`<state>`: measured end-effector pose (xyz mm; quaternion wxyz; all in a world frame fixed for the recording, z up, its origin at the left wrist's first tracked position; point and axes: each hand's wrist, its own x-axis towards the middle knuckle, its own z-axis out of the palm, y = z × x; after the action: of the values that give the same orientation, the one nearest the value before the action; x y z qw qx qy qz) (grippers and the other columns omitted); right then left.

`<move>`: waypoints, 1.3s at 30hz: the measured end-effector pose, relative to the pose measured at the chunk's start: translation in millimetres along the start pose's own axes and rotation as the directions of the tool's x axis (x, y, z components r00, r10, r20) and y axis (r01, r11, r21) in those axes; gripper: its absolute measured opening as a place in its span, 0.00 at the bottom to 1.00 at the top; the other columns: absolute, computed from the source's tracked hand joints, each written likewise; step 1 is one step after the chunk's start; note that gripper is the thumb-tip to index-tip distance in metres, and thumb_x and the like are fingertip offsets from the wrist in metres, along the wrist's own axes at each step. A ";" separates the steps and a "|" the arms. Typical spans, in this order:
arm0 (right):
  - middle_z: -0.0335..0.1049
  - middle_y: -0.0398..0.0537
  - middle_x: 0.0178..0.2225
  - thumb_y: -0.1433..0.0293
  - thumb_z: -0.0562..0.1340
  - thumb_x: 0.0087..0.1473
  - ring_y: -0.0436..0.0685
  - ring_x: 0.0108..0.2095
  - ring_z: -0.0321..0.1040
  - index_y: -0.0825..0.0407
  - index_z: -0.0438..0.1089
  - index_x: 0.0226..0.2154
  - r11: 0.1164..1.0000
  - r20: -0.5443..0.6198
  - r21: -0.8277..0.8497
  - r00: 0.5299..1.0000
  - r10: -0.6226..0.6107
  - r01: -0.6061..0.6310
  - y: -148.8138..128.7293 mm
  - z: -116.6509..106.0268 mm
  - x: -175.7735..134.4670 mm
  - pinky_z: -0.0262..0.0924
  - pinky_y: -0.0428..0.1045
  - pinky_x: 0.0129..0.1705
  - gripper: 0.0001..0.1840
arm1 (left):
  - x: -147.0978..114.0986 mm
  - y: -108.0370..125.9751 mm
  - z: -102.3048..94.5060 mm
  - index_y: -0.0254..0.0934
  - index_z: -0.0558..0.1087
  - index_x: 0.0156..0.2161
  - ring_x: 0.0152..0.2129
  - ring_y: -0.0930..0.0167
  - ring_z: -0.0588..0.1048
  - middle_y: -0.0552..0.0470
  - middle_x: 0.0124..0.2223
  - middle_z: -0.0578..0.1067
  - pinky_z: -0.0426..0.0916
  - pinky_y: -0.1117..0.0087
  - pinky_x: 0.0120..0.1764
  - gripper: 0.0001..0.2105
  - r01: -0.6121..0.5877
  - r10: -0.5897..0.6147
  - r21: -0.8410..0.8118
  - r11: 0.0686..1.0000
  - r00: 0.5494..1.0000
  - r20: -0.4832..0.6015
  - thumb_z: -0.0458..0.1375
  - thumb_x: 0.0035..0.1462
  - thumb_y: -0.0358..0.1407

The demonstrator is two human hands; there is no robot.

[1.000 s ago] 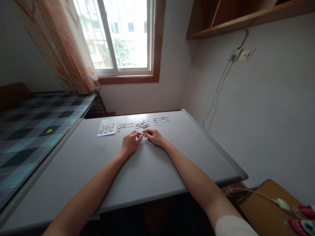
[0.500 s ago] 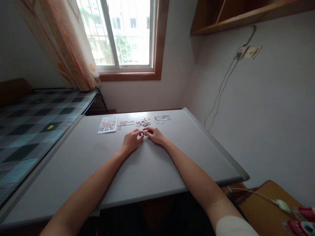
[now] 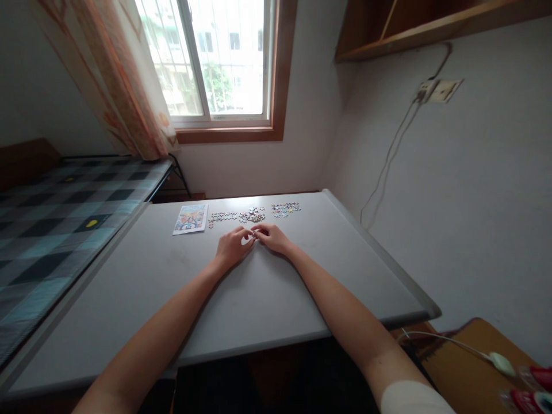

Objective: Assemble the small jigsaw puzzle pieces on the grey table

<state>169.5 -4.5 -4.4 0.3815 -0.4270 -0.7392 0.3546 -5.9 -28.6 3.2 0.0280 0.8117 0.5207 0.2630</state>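
My left hand and my right hand meet over the middle of the table, fingertips pinched together. Between them is a small jigsaw puzzle piece, mostly covered by the fingers. Just beyond the hands lies a heap of loose puzzle pieces. Left of that heap, more pieces form a partly joined frame shape. A third group of pieces is spread out to the right. A printed picture sheet rests flat at the far left of the pieces.
The grey table runs up toward the window wall. A bed with a checked cover stands along its left side. At lower right, a wooden stool or low table carries a white cable. A wooden shelf hangs at upper right.
The fingers have closed further over the puzzle piece, so less of it shows. The whole view has shifted very slightly; the pieces on the table look unmoved.
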 end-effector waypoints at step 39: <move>0.73 0.47 0.28 0.69 0.58 0.49 0.49 0.27 0.65 0.58 0.74 0.38 0.997 -0.030 0.078 0.999 0.013 -0.011 2.2 -1.3 2.8 0.57 0.44 0.29 0.14 | 0.7 -0.8 0.2 0.43 0.75 0.38 0.22 0.76 0.70 0.55 0.36 0.75 0.60 0.74 0.28 0.11 -0.041 0.042 -0.031 0.999 0.999 0.018 0.53 0.58 0.43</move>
<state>170.4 -0.9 -4.9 0.4067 -0.4218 -0.7164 0.3789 -6.2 -27.5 3.1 0.0396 0.8243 0.4993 0.2639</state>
